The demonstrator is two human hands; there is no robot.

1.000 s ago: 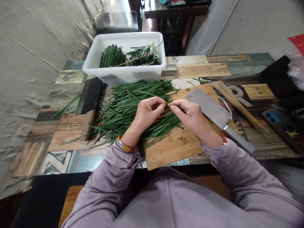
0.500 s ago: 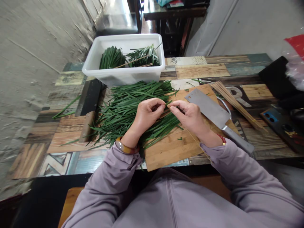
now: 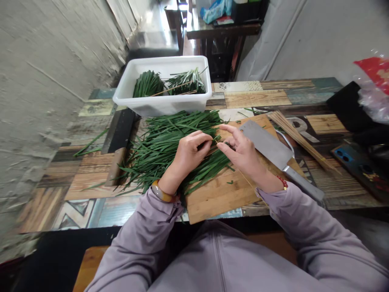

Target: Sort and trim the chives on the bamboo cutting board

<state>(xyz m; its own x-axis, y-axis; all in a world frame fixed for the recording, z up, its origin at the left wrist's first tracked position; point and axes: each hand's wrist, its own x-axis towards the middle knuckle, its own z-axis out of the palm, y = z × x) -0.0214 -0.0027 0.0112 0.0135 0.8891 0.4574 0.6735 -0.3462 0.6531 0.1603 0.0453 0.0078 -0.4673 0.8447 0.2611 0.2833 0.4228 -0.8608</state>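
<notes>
A loose heap of long green chive leaves point(image 3: 164, 142) lies across the table and onto a wooden cutting board point(image 3: 221, 190). My left hand point(image 3: 188, 152) is closed in a pinch on a few chive leaves above the heap. My right hand point(image 3: 240, 152) meets it from the right, thumb and fingers pinched on the ends of the same leaves, with the index finger raised. A thin bamboo skewer point(image 3: 252, 184) runs under my right hand toward the wrist.
A cleaver point(image 3: 273, 152) rests on the board's right side, handle toward me. A bundle of bamboo skewers point(image 3: 298, 136) lies right of it. A white plastic tub point(image 3: 165, 103) with skewered chive bundles stands behind the heap. Dark boxes and a plastic bag point(image 3: 375, 93) sit at the far right.
The view has shifted, so everything sits a little lower in the frame. My right hand's index finger has lifted and its fingers have spread slightly; both hands stay together on the leaves.
</notes>
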